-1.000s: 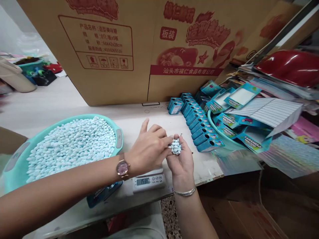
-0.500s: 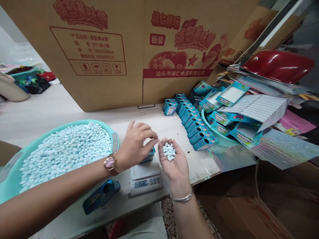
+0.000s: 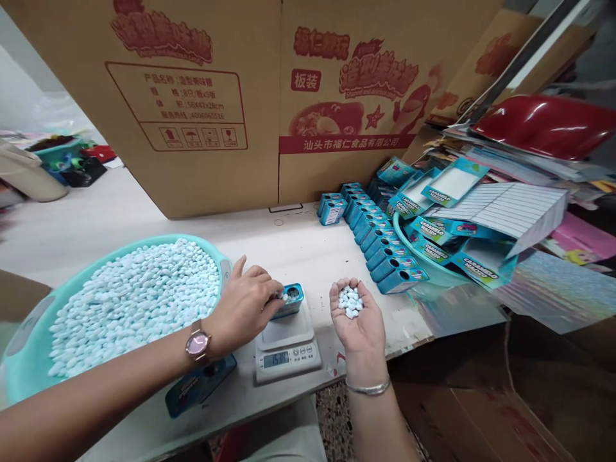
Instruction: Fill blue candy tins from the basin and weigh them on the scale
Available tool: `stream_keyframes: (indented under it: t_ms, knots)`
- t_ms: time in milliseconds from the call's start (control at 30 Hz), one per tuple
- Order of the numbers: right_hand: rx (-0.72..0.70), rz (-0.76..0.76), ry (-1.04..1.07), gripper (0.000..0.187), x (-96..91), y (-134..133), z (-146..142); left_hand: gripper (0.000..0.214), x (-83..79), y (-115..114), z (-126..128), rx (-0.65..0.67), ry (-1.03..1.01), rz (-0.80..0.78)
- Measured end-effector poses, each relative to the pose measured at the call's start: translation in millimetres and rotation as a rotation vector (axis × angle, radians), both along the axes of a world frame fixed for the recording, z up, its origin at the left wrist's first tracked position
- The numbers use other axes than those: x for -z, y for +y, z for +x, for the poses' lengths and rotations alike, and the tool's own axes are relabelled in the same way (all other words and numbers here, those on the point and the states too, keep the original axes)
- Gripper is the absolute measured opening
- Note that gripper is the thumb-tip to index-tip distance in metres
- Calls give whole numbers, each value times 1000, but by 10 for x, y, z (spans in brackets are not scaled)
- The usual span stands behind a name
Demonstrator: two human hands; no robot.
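1. Basin (image 3: 29, 330), far left: heaped with pale blue pellets (image 3: 129, 301). Its left rim is cut off by the frame edge.
2. A blue lid (image 3: 199, 385) lies flat at the table's near edge, partly covered by the left forearm; print unreadable.
3. Left hand (image 3: 245, 308), watch on wrist: fingers drawn into a closed pinch at the left rim of the tin (image 3: 292, 300). A white pellet shows at the fingertips; whether they grip it or the tin wall, cannot tell.
4. The tin sits open on the scale (image 3: 287, 350), long axis roughly left to right. The hand masks its left end and most of the inside. Display lit, digits too small to trust.
5. Right hand (image 3: 359, 321): open, palm up, cupping a small heap of loose pellets (image 3: 350, 301). It hovers just right of the scale, apart from the tin.
6. Key relation: the tin lies left of the right hand; the left hand is much nearer, touching it.
7. Right: a row of tins (image 3: 380, 247) beside a second basin (image 3: 436, 276) of printed cards.
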State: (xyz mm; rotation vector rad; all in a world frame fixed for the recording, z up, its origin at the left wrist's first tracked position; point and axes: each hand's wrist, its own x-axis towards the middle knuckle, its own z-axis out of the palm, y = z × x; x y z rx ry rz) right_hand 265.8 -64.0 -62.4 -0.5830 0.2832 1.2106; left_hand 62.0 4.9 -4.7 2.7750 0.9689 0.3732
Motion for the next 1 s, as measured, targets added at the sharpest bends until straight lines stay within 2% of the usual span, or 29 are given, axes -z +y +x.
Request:
stream_keyframes:
  t_ms: [133,233,400,500,633,733,833,933,1000]
  knots:
    - [-21,28,-11,11,31,-8,-15,20,42,-22,78,30,2,11]
    - [-9,-16,41,14,0,-10,-30,20,79,12,182,56,-26,-14]
    - [46,-78,93,23,-12,-56,50,16,54,123,219,13,-69,-60]
    - [76,-91,95,21,46,-95,138,17,-2,131,180,1,-87,-68]
    - [71,-96,110,16,146,-101,168,29,-15,75,227,19,-45,-61]
    - [32,-79,109,14,201,-83,152,22,22,80,309,-8,-9,-99]
    - [53,-87,126,16,237,-94,191,19,32,145,310,-38,-5,-184]
    - [94,-100,152,21,256,-137,273,27,-1,201,213,-54,-19,-253]
    - [107,-99,166,23,262,-159,306,45,-22,200,147,-60,6,-245]
